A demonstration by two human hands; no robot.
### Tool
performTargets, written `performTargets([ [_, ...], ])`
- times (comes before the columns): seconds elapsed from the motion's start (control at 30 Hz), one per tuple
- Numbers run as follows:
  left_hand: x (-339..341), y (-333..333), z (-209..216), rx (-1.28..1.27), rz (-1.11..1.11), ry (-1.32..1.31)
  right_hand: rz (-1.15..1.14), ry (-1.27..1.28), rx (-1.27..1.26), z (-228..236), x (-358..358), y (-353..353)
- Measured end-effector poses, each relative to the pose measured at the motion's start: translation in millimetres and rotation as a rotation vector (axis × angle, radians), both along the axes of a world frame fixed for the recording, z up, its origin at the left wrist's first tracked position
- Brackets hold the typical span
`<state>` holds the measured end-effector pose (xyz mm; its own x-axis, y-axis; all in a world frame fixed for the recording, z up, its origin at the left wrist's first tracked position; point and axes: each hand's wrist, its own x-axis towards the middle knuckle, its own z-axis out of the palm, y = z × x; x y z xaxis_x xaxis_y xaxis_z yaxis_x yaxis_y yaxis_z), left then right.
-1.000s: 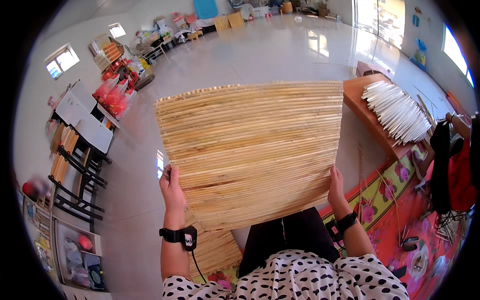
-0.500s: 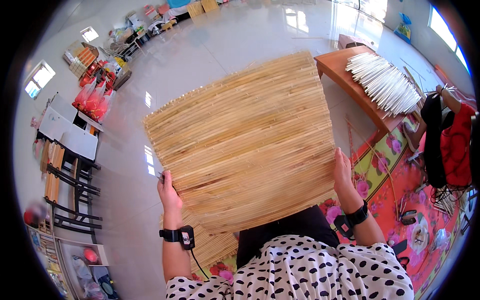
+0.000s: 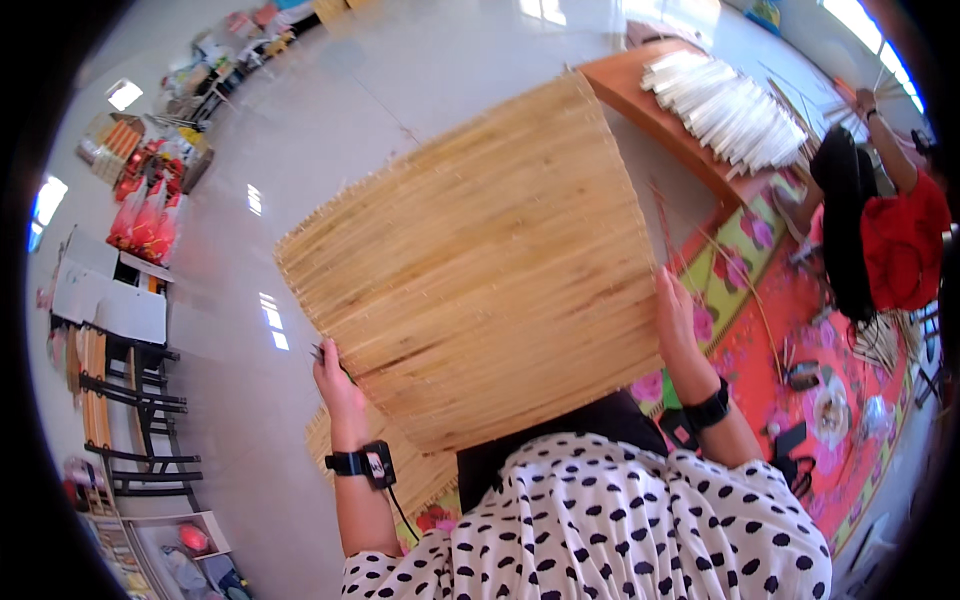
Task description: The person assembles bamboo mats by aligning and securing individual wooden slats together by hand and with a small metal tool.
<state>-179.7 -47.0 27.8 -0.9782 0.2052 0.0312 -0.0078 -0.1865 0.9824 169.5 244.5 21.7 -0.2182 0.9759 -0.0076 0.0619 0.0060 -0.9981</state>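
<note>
One desk (image 3: 622, 77) far right bearing white sticks (image 3: 722, 112), another mat (image 3: 428, 476) near left, my left hand (image 3: 340, 385) and right hand (image 3: 678, 315) outstretched, holding the slatted mat (image 3: 475, 265) by its sides before me

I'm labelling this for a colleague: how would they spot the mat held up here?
Find the black-dotted white shirt along the bottom edge. Above it, between the left hand and right hand, is a large, tilted, straw-coloured slatted mat. Unlike the second mat lower down, partly hidden behind the left forearm, it is raised and shows almost whole.
</note>
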Motion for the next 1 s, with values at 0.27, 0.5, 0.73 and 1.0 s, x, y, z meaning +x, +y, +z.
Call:
performTargets([
  [0.27,-21.3,20.2,-48.0,-0.136,-0.135,-0.113,0.148,-0.213,-0.12,-17.7,9.7,25.8],
  [0.5,-36.9,24.9,-123.2,-0.343,-0.187,-0.173,0.267,-0.456,-0.188,-52.4,6.5,47.1],
  [0.73,-29.2,28.8,-120.7,-0.382,-0.222,-0.272,0.311,-0.595,-0.104,-35.9,-8.3,51.5],
  [1.0,-25.7,-18.8,-114.8,-0.551,-0.301,-0.342,0.443,-0.561,-0.124,-27.1,4.6,51.5],
])
